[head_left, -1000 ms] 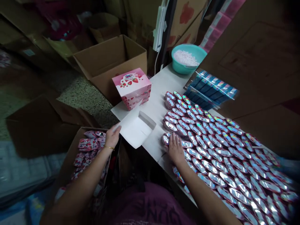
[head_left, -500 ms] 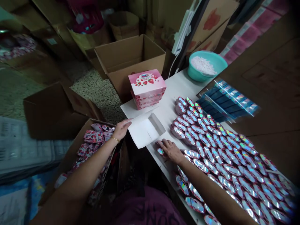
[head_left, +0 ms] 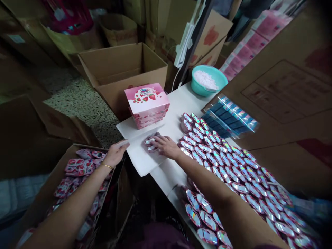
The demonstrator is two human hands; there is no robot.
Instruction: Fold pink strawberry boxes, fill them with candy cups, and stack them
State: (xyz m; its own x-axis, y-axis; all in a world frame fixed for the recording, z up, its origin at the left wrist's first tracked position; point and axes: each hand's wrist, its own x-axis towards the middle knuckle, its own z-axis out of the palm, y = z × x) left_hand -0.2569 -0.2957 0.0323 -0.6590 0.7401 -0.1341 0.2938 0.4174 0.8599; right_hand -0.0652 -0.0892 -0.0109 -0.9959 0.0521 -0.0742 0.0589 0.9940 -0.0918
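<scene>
The stack of pink strawberry boxes (head_left: 147,105) stands on the white surface (head_left: 174,116), and just in front of it lies an open white box (head_left: 141,160). The person's left hand (head_left: 116,155), in front and to the left of the stack, has a narrow grip on the white box's edge. The right hand (head_left: 167,147), in front and to the right of the stack, lays its fingers over shiny oval-topped packs (head_left: 151,148) inside the white box; whether its grip is closed on them cannot be told. More oval-topped packs in rows (head_left: 228,169) spread to the stack's right and front. A teal bowl (head_left: 204,90) of white pieces sits behind it to the right, and a large open carton (head_left: 135,79) stands directly behind.
</scene>
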